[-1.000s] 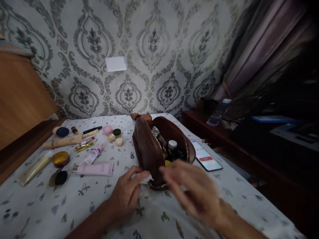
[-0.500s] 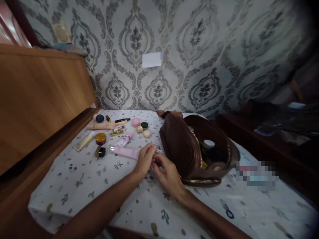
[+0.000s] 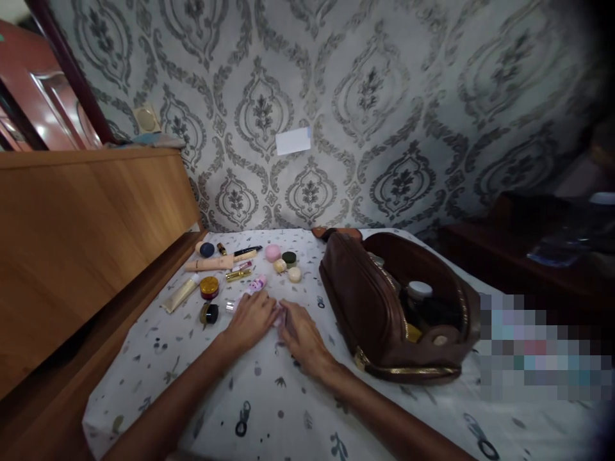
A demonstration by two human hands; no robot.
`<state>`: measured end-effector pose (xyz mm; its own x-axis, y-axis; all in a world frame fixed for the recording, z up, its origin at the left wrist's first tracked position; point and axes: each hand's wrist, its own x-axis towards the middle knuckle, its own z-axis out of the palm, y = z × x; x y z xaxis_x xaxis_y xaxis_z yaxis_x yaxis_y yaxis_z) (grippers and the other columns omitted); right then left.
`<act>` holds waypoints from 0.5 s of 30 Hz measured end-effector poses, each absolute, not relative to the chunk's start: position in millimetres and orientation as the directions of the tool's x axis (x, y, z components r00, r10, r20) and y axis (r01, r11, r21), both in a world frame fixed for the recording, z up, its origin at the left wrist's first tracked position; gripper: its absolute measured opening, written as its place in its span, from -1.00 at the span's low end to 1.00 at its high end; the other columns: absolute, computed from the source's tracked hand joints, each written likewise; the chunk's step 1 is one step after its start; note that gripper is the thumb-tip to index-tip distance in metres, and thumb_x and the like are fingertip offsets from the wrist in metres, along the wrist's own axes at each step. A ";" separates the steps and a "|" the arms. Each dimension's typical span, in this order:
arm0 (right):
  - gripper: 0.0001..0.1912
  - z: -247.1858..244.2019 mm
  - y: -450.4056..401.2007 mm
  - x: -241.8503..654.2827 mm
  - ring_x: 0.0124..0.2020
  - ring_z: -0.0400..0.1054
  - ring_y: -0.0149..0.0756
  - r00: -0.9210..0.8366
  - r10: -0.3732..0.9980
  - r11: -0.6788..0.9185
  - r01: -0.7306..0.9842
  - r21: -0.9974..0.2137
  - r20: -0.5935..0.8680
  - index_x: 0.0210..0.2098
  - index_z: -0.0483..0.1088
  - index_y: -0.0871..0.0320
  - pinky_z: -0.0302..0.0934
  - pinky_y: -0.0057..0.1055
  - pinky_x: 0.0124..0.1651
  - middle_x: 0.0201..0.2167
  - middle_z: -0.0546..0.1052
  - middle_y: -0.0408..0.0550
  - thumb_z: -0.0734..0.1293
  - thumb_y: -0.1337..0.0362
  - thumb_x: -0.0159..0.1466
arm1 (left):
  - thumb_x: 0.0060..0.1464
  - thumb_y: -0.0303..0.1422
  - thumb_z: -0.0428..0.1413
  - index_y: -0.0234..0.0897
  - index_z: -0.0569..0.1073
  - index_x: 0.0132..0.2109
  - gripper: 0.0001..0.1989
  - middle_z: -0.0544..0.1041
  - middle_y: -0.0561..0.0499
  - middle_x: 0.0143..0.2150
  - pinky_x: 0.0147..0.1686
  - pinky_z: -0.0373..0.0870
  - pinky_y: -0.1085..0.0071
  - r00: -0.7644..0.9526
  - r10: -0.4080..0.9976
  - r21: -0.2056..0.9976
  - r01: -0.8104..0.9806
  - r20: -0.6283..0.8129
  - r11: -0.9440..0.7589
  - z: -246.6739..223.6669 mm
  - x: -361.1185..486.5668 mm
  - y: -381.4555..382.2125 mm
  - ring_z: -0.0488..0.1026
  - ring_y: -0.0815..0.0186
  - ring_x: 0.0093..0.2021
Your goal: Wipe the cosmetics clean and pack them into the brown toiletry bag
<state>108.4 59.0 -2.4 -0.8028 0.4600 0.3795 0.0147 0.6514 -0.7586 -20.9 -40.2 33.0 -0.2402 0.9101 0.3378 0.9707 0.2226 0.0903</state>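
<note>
My left hand [image 3: 252, 318] lies over a pink squeeze tube with its fingers curled down on it. The tube's silver cap [image 3: 230, 307] sticks out to the left of the knuckles. My right hand [image 3: 303, 338] meets it from the right, thumb and fingers closed round the pale pink end [image 3: 279, 317] of the tube. Most of the tube is hidden by the hands. Just behind them lies a smaller printed pink tube [image 3: 258, 283]. Left of my left hand stands a small dark jar [image 3: 209, 313], with an amber-lidded jar [image 3: 209, 287] behind it.
A brown bag [image 3: 362, 294] stands unzipped at the right, with a white-lidded container [image 3: 419, 290] inside. Further back lie a beige tube [image 3: 210, 263], a cream tube [image 3: 180, 293], a gold lipstick [image 3: 239, 274] and a pink round pot [image 3: 273, 252]. A wooden panel [image 3: 96, 218] borders the left.
Both hands have moved left and away from the bag, onto the pink tube. The small item pinched between them before is no longer visible. The camera view has tilted up.
</note>
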 end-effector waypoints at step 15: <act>-0.59 19.3 43.8 121.6 0.07 0.19 -0.04 -0.913 0.349 0.826 0.195 -0.529 0.210 0.00 0.40 0.29 0.10 -0.15 0.20 0.00 0.41 0.14 0.40 0.19 0.23 | 0.35 -0.26 -0.14 -0.22 0.41 -0.33 -0.66 0.45 -0.01 -0.35 -0.28 0.32 0.33 -0.167 0.880 -0.007 0.982 0.444 0.190 16.6 -34.0 -49.1 0.45 0.22 -0.31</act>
